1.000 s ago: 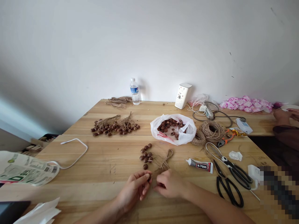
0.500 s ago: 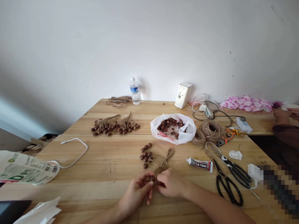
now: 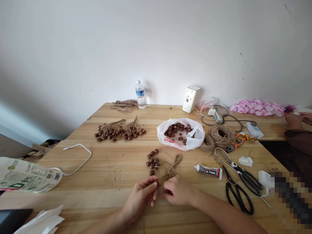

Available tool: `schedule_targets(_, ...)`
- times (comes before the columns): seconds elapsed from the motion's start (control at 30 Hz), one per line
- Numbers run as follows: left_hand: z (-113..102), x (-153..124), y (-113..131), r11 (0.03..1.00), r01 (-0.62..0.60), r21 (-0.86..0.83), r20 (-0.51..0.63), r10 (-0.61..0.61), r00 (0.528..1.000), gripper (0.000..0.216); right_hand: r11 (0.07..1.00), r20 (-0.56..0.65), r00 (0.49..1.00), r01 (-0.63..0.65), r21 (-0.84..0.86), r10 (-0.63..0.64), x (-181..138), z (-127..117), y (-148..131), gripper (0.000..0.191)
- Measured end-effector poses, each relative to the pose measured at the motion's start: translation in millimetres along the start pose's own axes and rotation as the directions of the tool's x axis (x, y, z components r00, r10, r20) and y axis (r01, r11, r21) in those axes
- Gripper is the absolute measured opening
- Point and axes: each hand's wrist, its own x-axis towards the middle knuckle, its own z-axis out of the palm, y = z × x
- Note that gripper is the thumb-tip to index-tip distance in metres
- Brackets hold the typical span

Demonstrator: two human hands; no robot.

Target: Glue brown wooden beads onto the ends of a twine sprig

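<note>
My left hand point(image 3: 142, 196) is closed in a pinch at the front middle of the table, with a sliver of a round brown nut point(image 3: 157, 183) between thumb and fingers; most of the nut is hidden. Close by on the right, my right hand point(image 3: 179, 191) has its fingers curled and pressed together, and what they hold is out of sight. Its knuckles lie over the lower end of a looped bundle of twine point(image 3: 173, 165), whose loose strands spread left. Several round brown nuts point(image 3: 151, 160) lie just beyond my left hand.
A white plastic bag point(image 3: 162, 135) of nuts stands beyond, beside twine rolls point(image 3: 221, 136). To the right lie a glue tube point(image 3: 209, 171), scissors point(image 3: 236, 191) and pliers point(image 3: 235, 146). Finished-looking nut bunches point(image 3: 119, 131) and a water bottle point(image 3: 140, 95) are farther back. Another person's hands point(image 3: 293, 119) show far right.
My left hand has shifted slightly left and turned, so the nut in its fingertips is now mostly covered. My right hand has barely moved, and the gap between the hands is a little wider.
</note>
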Motion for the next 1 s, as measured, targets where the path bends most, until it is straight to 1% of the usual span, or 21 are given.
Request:
schedule_targets(0.13, -0.3, 0.7, 2.1, 0.999, 0.024, -0.034, -0.024, -0.025, 0.999, 0.031, 1.000, -0.006, 1.000, 0.009, -0.003, -0.009, -0.2, 0.3, -0.4, 0.022)
schedule_targets(0.4, -2.0, 1.3, 2.1, 1.000, 0.022, 0.008, -0.043, -0.022, 0.999, 0.029, 1.000, -0.010, 1.000, 0.012, -0.013, -0.012, 0.0, -2.2, -1.5, 0.019)
schedule_targets(0.7, -2.8, 1.2, 2.1, 0.999, 0.041, 0.016, -0.059, -0.040, 0.997, 0.030, 1.000, -0.019, 1.000, 0.024, -0.004, -0.024, -0.4, -1.6, -0.2, 0.020)
schedule_targets(1.0, -2.6, 1.4, 3.6, 0.999, 0.038, 0.015, -0.042, -0.038, 0.998, 0.030, 1.000, -0.013, 1.000, 0.023, -0.001, -0.023, -0.4, -1.4, 0.1, 0.020)
